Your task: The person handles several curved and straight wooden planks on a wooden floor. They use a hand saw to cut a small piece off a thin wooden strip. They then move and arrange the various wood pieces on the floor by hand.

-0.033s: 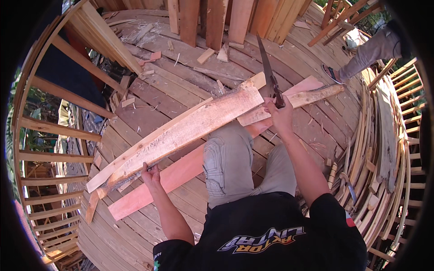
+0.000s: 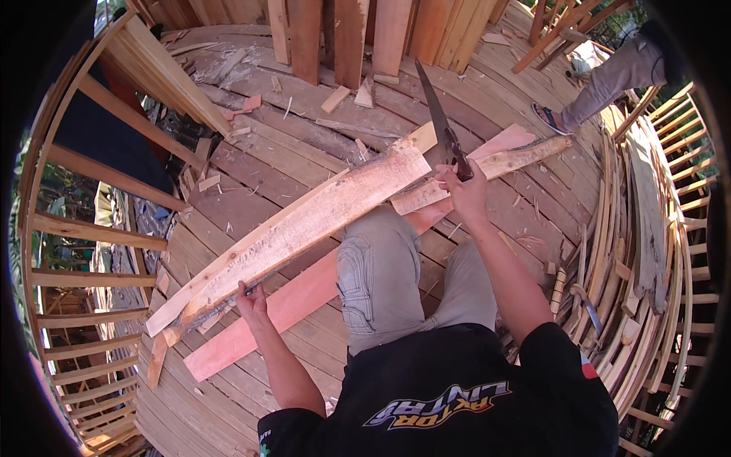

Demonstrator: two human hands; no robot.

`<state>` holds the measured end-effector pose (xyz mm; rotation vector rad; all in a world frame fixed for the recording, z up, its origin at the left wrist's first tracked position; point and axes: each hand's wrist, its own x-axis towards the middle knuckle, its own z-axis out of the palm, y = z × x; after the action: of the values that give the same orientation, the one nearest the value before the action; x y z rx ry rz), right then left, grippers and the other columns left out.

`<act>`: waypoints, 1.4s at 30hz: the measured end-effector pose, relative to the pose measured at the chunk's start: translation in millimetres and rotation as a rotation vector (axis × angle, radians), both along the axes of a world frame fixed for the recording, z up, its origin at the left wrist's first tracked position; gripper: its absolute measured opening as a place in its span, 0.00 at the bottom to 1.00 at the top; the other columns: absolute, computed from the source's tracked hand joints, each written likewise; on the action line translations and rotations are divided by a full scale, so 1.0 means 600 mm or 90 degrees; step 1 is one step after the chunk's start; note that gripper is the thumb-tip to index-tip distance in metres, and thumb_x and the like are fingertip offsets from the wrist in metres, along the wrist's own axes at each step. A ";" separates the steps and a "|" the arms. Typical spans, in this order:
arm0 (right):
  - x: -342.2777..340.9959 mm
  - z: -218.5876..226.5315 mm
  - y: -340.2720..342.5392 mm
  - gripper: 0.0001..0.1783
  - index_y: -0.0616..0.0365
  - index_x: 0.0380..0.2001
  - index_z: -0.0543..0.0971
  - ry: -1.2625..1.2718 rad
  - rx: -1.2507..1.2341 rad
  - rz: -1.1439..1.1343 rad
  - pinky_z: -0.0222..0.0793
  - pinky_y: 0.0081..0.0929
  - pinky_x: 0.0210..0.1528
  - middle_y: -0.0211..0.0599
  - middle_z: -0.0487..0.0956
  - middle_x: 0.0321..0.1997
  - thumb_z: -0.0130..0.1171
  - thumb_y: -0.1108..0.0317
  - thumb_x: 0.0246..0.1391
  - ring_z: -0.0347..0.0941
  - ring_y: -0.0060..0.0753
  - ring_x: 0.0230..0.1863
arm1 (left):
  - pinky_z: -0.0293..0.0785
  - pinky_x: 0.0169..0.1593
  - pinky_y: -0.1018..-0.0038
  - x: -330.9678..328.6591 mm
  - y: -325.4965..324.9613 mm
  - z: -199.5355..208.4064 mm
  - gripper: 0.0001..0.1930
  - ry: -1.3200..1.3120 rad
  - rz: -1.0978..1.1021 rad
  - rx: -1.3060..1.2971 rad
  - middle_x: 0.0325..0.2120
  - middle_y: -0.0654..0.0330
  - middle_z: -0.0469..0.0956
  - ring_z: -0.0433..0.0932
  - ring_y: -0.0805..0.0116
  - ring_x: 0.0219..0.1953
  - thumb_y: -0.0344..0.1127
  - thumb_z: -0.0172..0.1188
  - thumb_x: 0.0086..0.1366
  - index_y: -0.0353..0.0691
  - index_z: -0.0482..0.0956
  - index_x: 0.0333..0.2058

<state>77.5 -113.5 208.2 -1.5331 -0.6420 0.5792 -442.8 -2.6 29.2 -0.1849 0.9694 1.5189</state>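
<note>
My right hand is closed around the dark handle of a handsaw, its blade pointing up and away from me. A long pale plank with rough, bark-marked edges slants across in front, partly over my left knee. Near its lower left end my left hand grips the near edge, with the fingers partly hidden. Another pale board shows along the plank's far side. Beneath lies a reddish board, and a shorter bark-edged board rests to the right of the saw.
Offcuts and shavings litter the plank floor. Upright boards stand at the back. A person's sandalled leg is at far right. Stacked strips of wood line the right side, and a slatted railing the left.
The whole view has shifted slightly. Both hands keep the same holds on the saw and the plank.
</note>
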 end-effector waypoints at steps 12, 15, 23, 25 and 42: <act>0.172 -0.135 -0.380 0.06 0.63 0.35 0.72 -0.435 -0.425 -0.356 0.72 0.46 0.34 0.50 0.80 0.28 0.58 0.75 0.55 0.78 0.56 0.31 | 0.72 0.61 0.52 -0.031 0.047 -0.067 0.18 -0.093 -0.073 0.028 0.52 0.39 0.73 0.74 0.47 0.55 0.29 0.54 0.70 0.21 0.67 0.53; 0.181 -0.196 -0.445 0.10 0.62 0.37 0.70 -0.437 -0.540 -0.411 0.71 0.51 0.35 0.54 0.79 0.29 0.58 0.75 0.51 0.77 0.62 0.34 | 0.74 0.59 0.54 -0.031 0.048 -0.084 0.18 -0.040 -0.060 -0.009 0.50 0.41 0.75 0.75 0.48 0.53 0.27 0.57 0.67 0.21 0.69 0.52; 0.113 -0.351 -0.594 0.17 0.58 0.39 0.65 -0.343 -0.799 -0.275 0.76 0.48 0.38 0.49 0.78 0.36 0.59 0.74 0.48 0.79 0.57 0.37 | 0.77 0.55 0.57 0.034 -0.019 -0.134 0.19 0.036 -0.211 -0.062 0.48 0.44 0.77 0.77 0.51 0.50 0.33 0.61 0.66 0.23 0.71 0.50; 0.094 -0.391 -0.588 0.17 0.59 0.40 0.65 -0.339 -0.815 -0.208 0.76 0.47 0.39 0.47 0.78 0.38 0.59 0.72 0.48 0.79 0.56 0.40 | 0.77 0.57 0.57 -0.009 -0.011 -0.174 0.20 0.031 -0.358 -0.028 0.49 0.43 0.76 0.76 0.51 0.52 0.33 0.59 0.67 0.22 0.70 0.51; 0.299 -0.467 -0.118 0.25 0.57 0.30 0.81 0.223 -0.495 -0.128 0.73 0.38 0.35 0.36 0.77 0.24 0.63 0.43 0.52 0.75 0.29 0.31 | 0.70 0.65 0.57 0.089 -0.105 -0.201 0.21 0.045 -0.217 -0.079 0.57 0.46 0.72 0.72 0.54 0.59 0.29 0.53 0.70 0.30 0.65 0.59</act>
<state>256.9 -184.4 -71.7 -2.1085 0.0364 0.9815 -389.3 -65.7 -91.5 -0.0506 1.0919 1.1603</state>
